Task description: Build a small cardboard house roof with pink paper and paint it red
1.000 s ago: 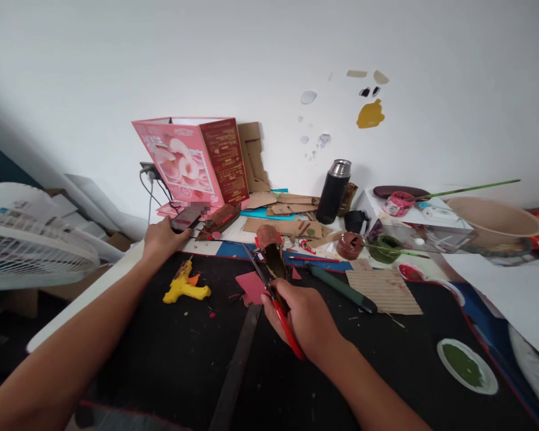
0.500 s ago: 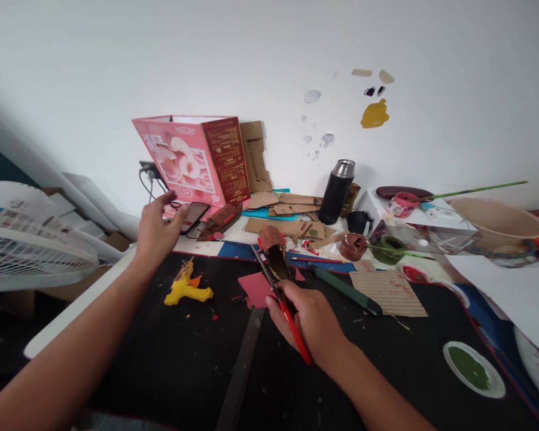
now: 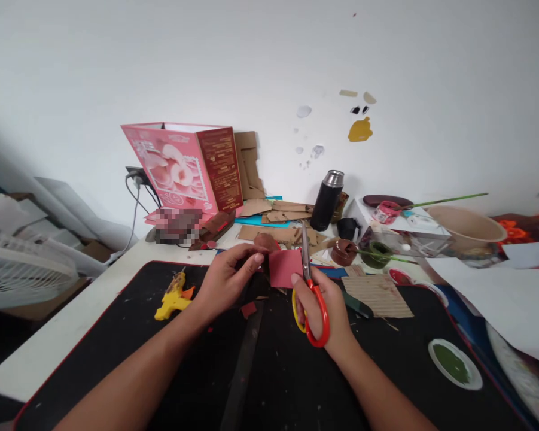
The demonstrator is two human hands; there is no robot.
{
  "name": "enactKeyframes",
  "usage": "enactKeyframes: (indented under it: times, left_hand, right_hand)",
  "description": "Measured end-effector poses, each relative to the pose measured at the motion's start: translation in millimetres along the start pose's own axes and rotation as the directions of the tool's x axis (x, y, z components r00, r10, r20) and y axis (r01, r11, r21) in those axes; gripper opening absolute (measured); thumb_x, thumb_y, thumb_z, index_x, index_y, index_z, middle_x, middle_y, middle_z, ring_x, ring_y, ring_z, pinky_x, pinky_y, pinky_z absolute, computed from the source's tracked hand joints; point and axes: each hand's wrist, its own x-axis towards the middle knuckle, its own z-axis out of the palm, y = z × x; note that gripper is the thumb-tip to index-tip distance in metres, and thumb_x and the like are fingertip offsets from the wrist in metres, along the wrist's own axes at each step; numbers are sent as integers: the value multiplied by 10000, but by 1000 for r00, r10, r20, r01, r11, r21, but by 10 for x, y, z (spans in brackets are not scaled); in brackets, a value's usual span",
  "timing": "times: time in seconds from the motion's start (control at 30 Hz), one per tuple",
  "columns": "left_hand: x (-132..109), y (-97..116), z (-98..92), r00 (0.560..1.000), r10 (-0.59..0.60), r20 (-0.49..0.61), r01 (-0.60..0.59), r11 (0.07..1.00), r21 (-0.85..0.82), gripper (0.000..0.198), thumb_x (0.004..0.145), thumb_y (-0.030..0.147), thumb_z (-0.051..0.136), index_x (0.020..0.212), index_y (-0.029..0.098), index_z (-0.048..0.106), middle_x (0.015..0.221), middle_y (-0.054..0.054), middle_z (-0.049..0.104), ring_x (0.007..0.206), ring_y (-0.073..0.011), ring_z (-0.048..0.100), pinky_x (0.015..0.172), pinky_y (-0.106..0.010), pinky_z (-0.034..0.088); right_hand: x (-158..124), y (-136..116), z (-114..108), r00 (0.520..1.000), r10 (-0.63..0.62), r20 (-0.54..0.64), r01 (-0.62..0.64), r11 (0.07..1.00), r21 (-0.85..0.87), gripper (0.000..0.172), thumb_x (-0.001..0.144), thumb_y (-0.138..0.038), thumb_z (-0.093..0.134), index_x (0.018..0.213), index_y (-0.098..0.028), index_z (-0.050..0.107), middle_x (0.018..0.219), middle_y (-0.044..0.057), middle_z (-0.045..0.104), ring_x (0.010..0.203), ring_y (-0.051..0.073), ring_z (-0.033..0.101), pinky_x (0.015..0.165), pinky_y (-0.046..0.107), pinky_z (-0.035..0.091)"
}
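My right hand (image 3: pixel 325 305) grips a pair of scissors (image 3: pixel 318 308) with red and yellow handles, blades pointing up. The same hand's thumb presses the lower right corner of a small red paper square (image 3: pixel 285 268), which stands raised beside the blades. My left hand (image 3: pixel 231 275) is at the paper's left edge, with a gap between thumb and forefinger; whether a fingertip touches the paper I cannot tell. Behind the left fingers is a brown, hollow craft piece (image 3: pixel 264 240), partly hidden. A red scrap (image 3: pixel 248 309) lies below, near the end of a dark ruler-like strip (image 3: pixel 242 365).
A yellow glue gun (image 3: pixel 173 297) lies on the black mat (image 3: pixel 161 383) at left. Cardboard pieces (image 3: pixel 291 209), a black flask (image 3: pixel 326 200) and paint pots (image 3: pixel 344 252) stand along the back. A green paint lid (image 3: pixel 455 363) lies right. A fan (image 3: pixel 18 263) stands left.
My left hand has moved from the phone at the back left to beside the red paper. My right hand has lifted the paper along with the scissors, whose blades now point more upright.
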Motion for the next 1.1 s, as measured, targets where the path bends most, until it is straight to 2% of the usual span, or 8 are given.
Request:
enactKeyframes:
  times: [0.1,0.2,0.3,0.4,0.53,0.87,1.0,1.1]
  left_hand:
    - [-43,-13,33,998,-69,-8,67,992,-106,444,980,552,652,1209,192,775,1133,-99,814,1012,-264,726,872,-345,533]
    - [-17,-12,21,991,-125,-49,117,983,-142,509,964,590,669,1271,193,751,1099,-88,795,957,-239,694,827,-320,510]
    - [8,-17,25,985,-169,24,170,971,-165,485,928,640,694,1066,184,784,874,-40,729,781,-188,614,725,-286,470]
    - [1,-37,73,970,-203,130,226,954,-195,513,905,680,700,791,180,699,677,15,556,638,-141,464,609,-261,383]
    - [-13,-64,152,945,-244,219,298,917,-264,531,875,688,733,740,184,638,663,33,484,603,-120,373,553,-250,304]
    - [-3,-28,155,932,-296,208,355,860,-367,571,771,698,830,684,184,596,621,49,460,569,-100,340,527,-239,274]
    - [-37,-118,189,908,-311,281,405,822,-400,518,814,663,817,767,177,642,671,38,504,586,-102,382,547,-235,296]
    - [-47,-178,198,907,-322,271,414,804,-427,472,872,638,778,846,180,664,705,35,509,602,-105,403,560,-234,303]
  right_hand:
    - [2,-23,20,1000,4,-2,-4,1000,28,392,884,-553,775,830,-238,548,459,-84,499,346,111,461,349,189,377]
    - [14,-19,27,1000,1,11,-2,998,60,397,889,-571,764,838,-235,560,468,-88,503,345,105,463,347,186,377]
    - [35,-2,19,1000,1,21,-3,996,90,419,903,-608,733,835,-236,553,475,-93,503,334,98,457,341,185,383]
    - [46,4,10,1000,5,25,-8,993,122,424,898,-607,739,828,-237,545,483,-96,509,329,90,450,337,178,378]
    - [38,5,16,998,35,50,-42,989,142,420,857,-572,799,826,-239,543,491,-96,523,337,94,465,336,178,388]
    - [53,-68,1,997,58,56,-68,977,204,496,823,-681,785,825,-240,556,484,-96,518,329,96,457,328,189,388]
    - [74,-53,-23,997,63,49,-72,972,222,485,830,-662,785,803,-242,544,479,-93,523,330,92,447,333,188,385]
    - [80,-37,-23,996,71,46,-79,974,213,480,822,-649,795,799,-242,542,482,-91,525,331,92,447,331,190,387]
